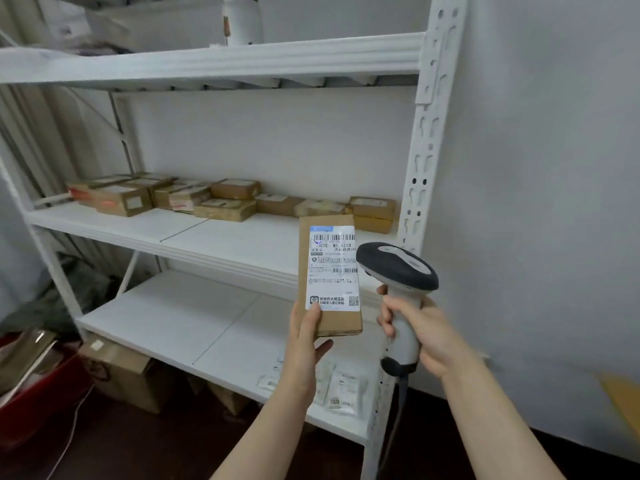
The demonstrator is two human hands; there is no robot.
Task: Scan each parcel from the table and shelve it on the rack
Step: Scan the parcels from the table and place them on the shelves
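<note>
Pinches the slim brown cardboard parcel (330, 275), likely light and stiff, by its lower end in the left hand (304, 341) and grips the grey-and-white handheld scanner (398, 271) in the right hand (427, 336).

Two grips show, the left grip (304, 337) and the right grip (429, 337). One parcel (330, 271) is held, and one scanner (398, 268). The rack (420, 174) shows three shelves. About eleven brown parcels (225, 209) sit on the middle shelf, the stacked ones hard to separate. One white bottle (242, 20) up top. Three flat white packets (343, 389) on the lowest shelf. Two cardboard boxes (121, 372) on the floor beneath, and one red bin (41, 396) at the left
</note>
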